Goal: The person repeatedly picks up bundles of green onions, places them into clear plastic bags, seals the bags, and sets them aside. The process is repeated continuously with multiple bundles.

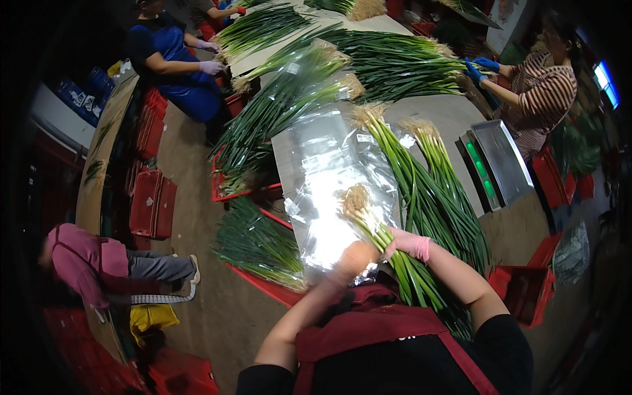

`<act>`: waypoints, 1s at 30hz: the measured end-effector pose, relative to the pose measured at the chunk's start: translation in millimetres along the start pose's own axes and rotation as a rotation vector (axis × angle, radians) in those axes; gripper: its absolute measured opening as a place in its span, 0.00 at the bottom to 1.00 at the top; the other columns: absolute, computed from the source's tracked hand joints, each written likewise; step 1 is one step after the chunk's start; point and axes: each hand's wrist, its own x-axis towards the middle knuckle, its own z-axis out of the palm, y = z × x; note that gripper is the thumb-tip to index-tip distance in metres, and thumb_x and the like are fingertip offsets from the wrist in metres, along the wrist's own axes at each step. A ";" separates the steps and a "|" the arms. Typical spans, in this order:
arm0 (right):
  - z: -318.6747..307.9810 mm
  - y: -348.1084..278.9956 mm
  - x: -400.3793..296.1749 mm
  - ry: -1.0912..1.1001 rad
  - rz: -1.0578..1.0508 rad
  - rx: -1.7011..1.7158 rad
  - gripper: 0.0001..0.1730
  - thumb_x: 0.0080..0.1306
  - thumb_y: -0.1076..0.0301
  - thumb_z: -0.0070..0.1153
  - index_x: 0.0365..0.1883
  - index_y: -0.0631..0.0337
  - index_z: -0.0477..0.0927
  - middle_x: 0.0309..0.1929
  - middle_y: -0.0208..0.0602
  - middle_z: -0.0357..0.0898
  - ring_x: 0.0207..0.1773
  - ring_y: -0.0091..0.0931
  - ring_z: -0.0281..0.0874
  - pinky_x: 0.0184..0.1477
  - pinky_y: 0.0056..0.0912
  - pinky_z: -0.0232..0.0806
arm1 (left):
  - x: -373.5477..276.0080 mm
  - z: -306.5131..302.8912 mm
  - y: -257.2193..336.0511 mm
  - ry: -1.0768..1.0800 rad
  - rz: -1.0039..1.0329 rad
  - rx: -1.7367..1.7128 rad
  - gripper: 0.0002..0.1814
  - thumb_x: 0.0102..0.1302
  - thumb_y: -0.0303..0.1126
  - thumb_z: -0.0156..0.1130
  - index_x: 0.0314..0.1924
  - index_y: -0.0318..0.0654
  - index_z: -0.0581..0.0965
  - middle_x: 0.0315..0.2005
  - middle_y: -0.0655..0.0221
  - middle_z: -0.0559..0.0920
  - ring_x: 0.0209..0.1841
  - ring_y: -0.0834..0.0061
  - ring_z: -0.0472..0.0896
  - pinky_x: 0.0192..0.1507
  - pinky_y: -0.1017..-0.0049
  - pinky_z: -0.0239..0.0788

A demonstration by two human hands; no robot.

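Observation:
A bunch of green onions [377,232], roots pointing away from me, lies in the grip of my right hand [402,244], which wears a pink glove. My left hand [358,256] is blurred, just left of the stalks and over a stack of clear plastic bags [326,197]; its fingers cannot be made out. Loose green onions [419,182] lie to the right of the bags, with another bunch [439,153] beside them. Bagged green onions [296,84] lie beyond the stack. The leaves of the held bunch hang down toward my apron.
A metal scale [501,160] with a green display stands at the right. More green onions [405,64] cover the far table. Red crates [281,291] stand at the table's left side. Co-workers [175,64] are at the far left, the right [533,89] and the lower left [94,252].

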 end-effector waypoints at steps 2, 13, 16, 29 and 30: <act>-11.5 2.0 12.9 0.052 -0.054 -0.017 0.55 0.38 0.85 0.58 0.68 0.60 0.51 0.57 0.40 0.67 0.58 0.28 0.66 0.58 0.28 0.62 | 4.9 -16.5 30.0 -0.128 0.022 0.014 0.09 0.61 0.34 0.52 0.33 0.39 0.79 0.23 0.60 0.78 0.26 0.57 0.78 0.28 0.61 0.68; 68.9 -142.0 -6.5 0.002 -0.452 -0.179 0.57 0.40 0.79 0.56 0.72 0.55 0.47 0.71 0.39 0.51 0.70 0.31 0.53 0.66 0.32 0.54 | -16.0 29.6 8.8 0.615 -0.251 -0.883 0.45 0.50 0.43 0.71 0.63 0.32 0.57 0.58 0.53 0.63 0.60 0.62 0.63 0.61 0.69 0.56; 108.4 -152.1 13.8 0.034 -0.512 -0.166 0.49 0.49 0.60 0.60 0.69 0.58 0.54 0.64 0.36 0.61 0.61 0.28 0.62 0.60 0.31 0.60 | -12.4 -22.3 35.4 0.635 -0.264 -1.112 0.51 0.48 0.48 0.70 0.65 0.31 0.54 0.63 0.52 0.58 0.63 0.64 0.58 0.64 0.66 0.50; 103.9 -100.7 51.9 -0.350 -0.460 -0.410 0.66 0.39 0.40 0.68 0.70 0.60 0.50 0.72 0.48 0.45 0.74 0.40 0.41 0.71 0.42 0.36 | -123.2 -98.9 -60.5 1.468 -0.130 -1.771 0.13 0.62 0.32 0.50 0.45 0.36 0.72 0.34 0.70 0.76 0.38 0.76 0.75 0.46 0.74 0.67; 135.3 -126.4 48.1 -0.436 -0.324 -0.584 0.79 0.31 0.41 0.73 0.72 0.59 0.34 0.73 0.48 0.40 0.75 0.39 0.34 0.72 0.40 0.33 | -133.5 -92.3 -64.7 1.430 -0.090 -1.703 0.14 0.68 0.38 0.43 0.42 0.36 0.74 0.35 0.69 0.76 0.42 0.74 0.74 0.49 0.72 0.66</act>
